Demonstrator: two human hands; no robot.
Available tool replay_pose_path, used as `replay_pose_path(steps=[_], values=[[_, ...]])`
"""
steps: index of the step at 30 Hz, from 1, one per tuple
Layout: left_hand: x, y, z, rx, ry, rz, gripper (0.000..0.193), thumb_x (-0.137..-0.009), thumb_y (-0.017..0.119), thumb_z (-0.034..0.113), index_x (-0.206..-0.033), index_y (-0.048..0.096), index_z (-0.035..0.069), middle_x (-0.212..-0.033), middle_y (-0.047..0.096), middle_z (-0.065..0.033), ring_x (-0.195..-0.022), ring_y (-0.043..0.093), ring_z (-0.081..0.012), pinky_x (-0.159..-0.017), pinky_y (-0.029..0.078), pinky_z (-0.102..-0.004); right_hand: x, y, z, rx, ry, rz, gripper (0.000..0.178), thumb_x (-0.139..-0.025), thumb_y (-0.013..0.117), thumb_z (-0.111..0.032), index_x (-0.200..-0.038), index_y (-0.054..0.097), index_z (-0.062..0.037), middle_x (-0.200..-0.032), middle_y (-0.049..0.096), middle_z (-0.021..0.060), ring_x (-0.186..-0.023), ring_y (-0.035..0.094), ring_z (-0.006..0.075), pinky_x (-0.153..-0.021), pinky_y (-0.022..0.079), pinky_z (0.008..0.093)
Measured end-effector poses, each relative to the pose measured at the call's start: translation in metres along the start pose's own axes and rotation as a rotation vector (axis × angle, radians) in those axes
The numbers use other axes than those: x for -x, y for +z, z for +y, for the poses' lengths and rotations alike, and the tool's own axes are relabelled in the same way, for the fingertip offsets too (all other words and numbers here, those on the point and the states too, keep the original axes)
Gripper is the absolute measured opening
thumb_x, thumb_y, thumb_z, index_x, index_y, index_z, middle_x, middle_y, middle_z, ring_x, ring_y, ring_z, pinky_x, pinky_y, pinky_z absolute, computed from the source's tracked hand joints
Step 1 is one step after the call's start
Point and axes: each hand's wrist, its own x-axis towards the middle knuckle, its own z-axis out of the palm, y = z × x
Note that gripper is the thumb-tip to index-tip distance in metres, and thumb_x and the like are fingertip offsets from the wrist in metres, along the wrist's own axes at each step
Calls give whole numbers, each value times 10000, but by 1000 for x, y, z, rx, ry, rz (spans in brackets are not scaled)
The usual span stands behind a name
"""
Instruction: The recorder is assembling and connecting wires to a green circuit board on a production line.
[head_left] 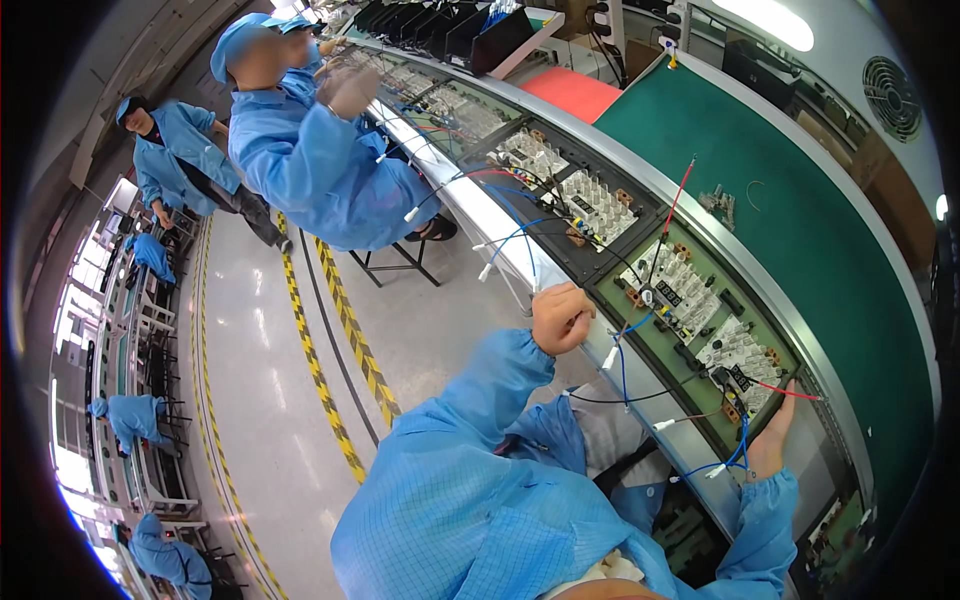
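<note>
Item: left hand [562,316], at the near edge of the line; fingers curled toward the palm, whether the grip is clamped on anything cannot be told.

Item: right hand [772,445], against the right end of the near tray [655,350]; fingertips at its border, thumb hidden, closure of the grip not determinable.

Item: the near tray, dark-framed, green-based, lying between and beyond the hands. Contents: left circuit board [660,272] and right circuit board [740,352], each carrying pale translucent parts and a black display.

Leads: one red lead [683,195] rising by the left board, another at the right; blue leads [745,440] and a black lead [620,398] hanging over the near side. White connectors [664,425] dangle free.

Condition, as judged: boards populated and seated in the tray, leads fitted; the loose connector ends remain unjoined. Whether the boards are otherwise finished cannot be told.

Beyond, to the left: second tray, similar boards [597,207], leads likewise trailing.

Behind: green worktop [770,240], bearing a small heap of clear parts [717,204]; red sheet [570,93] near its left end.

Far: seated co-worker [310,170] in blue, a walking person [180,160], black bins [500,40], wall fan [892,97].
</note>
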Motion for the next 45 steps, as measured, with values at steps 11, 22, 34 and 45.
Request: replay_pose_path(steps=[11, 22, 34, 45], values=[[28, -4, -36, -226, -85, 149, 115, -718, 495, -60, -765, 541, 34, -725, 554, -98, -662, 511, -278, -602, 400, -358, -8, 6, 14, 10, 43, -44, 522, -924, 413, -440, -1244, 493, -34, -1226, 550, 116, -1076, 546, 277, -942, 423, 375], [53, -1, 13, 61, -238, 367, 137, -801, 445, 18, -848, 573, 0, -864, 563, -140, -756, 531, -247, -696, 430, -322, -12, 17, 25, 19, 43, -100, 539, -925, 390, -446, -1253, 482, -28, -1250, 538, 121, -1096, 542, 278, -955, 416, 382], [53, -13, 37, 53, -173, 228, 207, -745, 391, -108, -844, 542, -5, -821, 560, -132, -720, 525, -236, -659, 422, -297, -8, 18, 28, 5, 32, -62, 530, -929, 386, -441, -1259, 480, -36, -1244, 542, 122, -1092, 545, 284, -938, 432, 403], [55, -22, 47, 6, -121, 272, 150, -742, 421, -113, -807, 517, -18, -787, 544, -139, -679, 507, -247, -610, 407, -296, -10, 21, 28, 27, 24, -107, 521, -932, 387, -436, -1271, 470, -49, -1252, 538, 112, -1094, 549, 279, -929, 442, 403]])
